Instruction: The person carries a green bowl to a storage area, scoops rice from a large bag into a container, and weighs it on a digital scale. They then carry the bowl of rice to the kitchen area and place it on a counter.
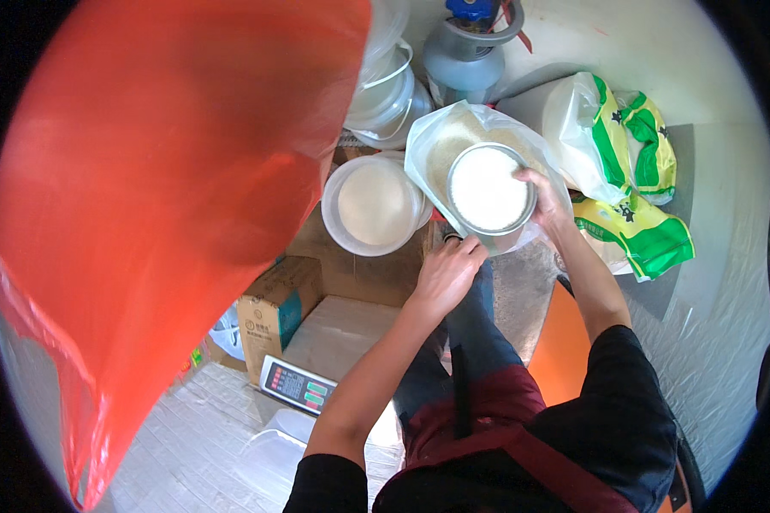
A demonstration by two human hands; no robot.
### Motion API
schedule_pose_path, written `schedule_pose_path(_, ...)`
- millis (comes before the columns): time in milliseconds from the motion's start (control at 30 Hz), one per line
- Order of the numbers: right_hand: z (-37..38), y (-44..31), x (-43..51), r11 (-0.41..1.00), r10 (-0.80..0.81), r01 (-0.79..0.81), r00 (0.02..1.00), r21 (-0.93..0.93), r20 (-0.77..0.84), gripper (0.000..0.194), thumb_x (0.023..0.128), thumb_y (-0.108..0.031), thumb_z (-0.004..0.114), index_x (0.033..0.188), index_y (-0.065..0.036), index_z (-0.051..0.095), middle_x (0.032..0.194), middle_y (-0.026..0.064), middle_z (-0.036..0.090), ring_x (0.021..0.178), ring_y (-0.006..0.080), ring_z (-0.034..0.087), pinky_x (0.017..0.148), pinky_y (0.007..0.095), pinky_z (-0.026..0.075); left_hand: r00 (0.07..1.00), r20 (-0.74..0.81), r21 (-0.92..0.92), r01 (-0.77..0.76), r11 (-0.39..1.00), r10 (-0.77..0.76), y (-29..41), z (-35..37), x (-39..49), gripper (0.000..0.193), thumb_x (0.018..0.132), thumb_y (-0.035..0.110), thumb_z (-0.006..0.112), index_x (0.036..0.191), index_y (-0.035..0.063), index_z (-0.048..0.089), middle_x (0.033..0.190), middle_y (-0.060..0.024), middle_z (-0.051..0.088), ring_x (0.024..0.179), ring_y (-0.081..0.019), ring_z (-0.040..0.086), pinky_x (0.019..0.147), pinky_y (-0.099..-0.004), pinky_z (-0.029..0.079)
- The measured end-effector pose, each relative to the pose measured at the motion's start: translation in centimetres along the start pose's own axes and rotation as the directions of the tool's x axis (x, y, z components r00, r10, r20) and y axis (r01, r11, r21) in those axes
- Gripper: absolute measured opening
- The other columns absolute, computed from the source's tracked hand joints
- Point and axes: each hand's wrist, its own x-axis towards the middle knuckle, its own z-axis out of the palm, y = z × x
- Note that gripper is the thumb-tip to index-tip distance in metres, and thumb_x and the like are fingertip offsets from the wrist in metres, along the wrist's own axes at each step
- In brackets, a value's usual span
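Observation:
My right hand (544, 200) grips the rim of a round metal bowl (457, 213), thumb over the edge. White granular contents (489, 187), perhaps rice or sugar, fill the bowl. It is over the mouth of a white plastic sack (423, 138), where paler brown grain (465, 131) shows around it. At the sack's near edge, my left hand (450, 268) has its fingers closed on the plastic. Left of the sack is a white plastic bucket (331, 221) of pale grain or powder.
A large red plastic bag (167, 160) covers the left side. Lidded buckets (385, 96) and a grey gas cylinder (465, 64) stand behind. Green-and-yellow sacks (609, 141) lie right. A cardboard box (260, 327), digital scale (298, 383) and clear plastic container (276, 452) are lower left.

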Motion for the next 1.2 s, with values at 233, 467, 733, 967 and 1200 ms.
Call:
schedule_pose_path(233, 2.5, -4.8, -9.9, 0.983, -0.14, 0.129, 0.987, -0.132, -0.079, 0.058, 0.072, -0.03, 0.069, 0.12, 0.001, 0.054, 0.111, 0.0177, 0.06, 0.1, 0.0306, 0.062, 0.091, 0.041, 0.052, 0.93, -0.285, -0.265, 0.155, 0.952, -0.231, 3.5, -2.7, -8.2, 0.026, 0.086, 0.007, 0.061, 0.111, 0.0105, 0.066, 0.117, -0.0062, 0.062, 0.098, -0.0279, 0.065, 0.082, -0.0395, 0.054)
schedule_pose_path(467, 15.7, -3.2, -21.0, 0.907, 0.001, 0.058, 0.99, -0.417, 0.141, 0.06, 0.073, -0.027, 0.065, 0.124, 0.002, 0.053, 0.118, 0.0188, 0.06, 0.108, 0.033, 0.06, 0.095, 0.0434, 0.05, 0.43, -0.331, -0.622, 0.57, 0.537, -0.84, 8.7, -1.8, -32.1, 0.023, 0.091, 0.012, 0.058, 0.113, 0.0091, 0.065, 0.112, -0.0103, 0.064, 0.098, -0.0292, 0.064, 0.084, -0.0366, 0.052)
schedule_pose_path(733, 37.1, 14.4, -32.1, 0.795, 0.468, -0.031, 0.668, -0.606, 0.579, 0.066, 0.077, -0.032, 0.064, 0.131, 0.002, 0.048, 0.124, 0.0172, 0.056, 0.114, 0.0291, 0.055, 0.099, 0.0413, 0.044, -0.894, 0.05, -0.904, -0.23, 0.361, -0.444, 15.0, 1.9, -48.5, 0.031, 0.099, 0.021, 0.052, 0.125, 0.0036, 0.055, 0.109, -0.0077, 0.061, 0.096, -0.0159, 0.06, 0.073, -0.0288, 0.052)
schedule_pose_path(967, 52.6, 28.1, -41.3, 0.735, 0.592, 0.251, 0.216, -0.63, 0.776, 0.058, 0.082, -0.022, 0.061, 0.135, -0.002, 0.048, 0.124, 0.0126, 0.057, 0.118, 0.0235, 0.052, 0.102, 0.0357, 0.04, -0.89, 0.195, -0.851, -0.362, 0.381, -0.413, 11.0, -1.7, -56.8, 0.074, 0.09, 0.035, 0.065, 0.147, 0.0021, 0.032, 0.131, -0.015, 0.046, 0.114, -0.0236, 0.049, 0.099, -0.0364, 0.038)
schedule_pose_path(1200, 58.3, 37.2, -45.9, 0.621, 0.559, 0.68, -0.036, -0.39, 0.828, 0.062, 0.073, -0.021, 0.07, 0.132, -0.006, 0.057, 0.119, 0.0118, 0.061, 0.116, 0.0221, 0.05, 0.1, 0.0344, 0.039, -0.893, 0.18, -0.814, -0.37, 0.447, -0.412, 10.1, -2.6, -57.2, 0.072, 0.086, 0.023, 0.071, 0.147, 0.0059, 0.038, 0.116, -0.0083, 0.053, 0.09, -0.0145, 0.055, 0.076, -0.027, 0.047)
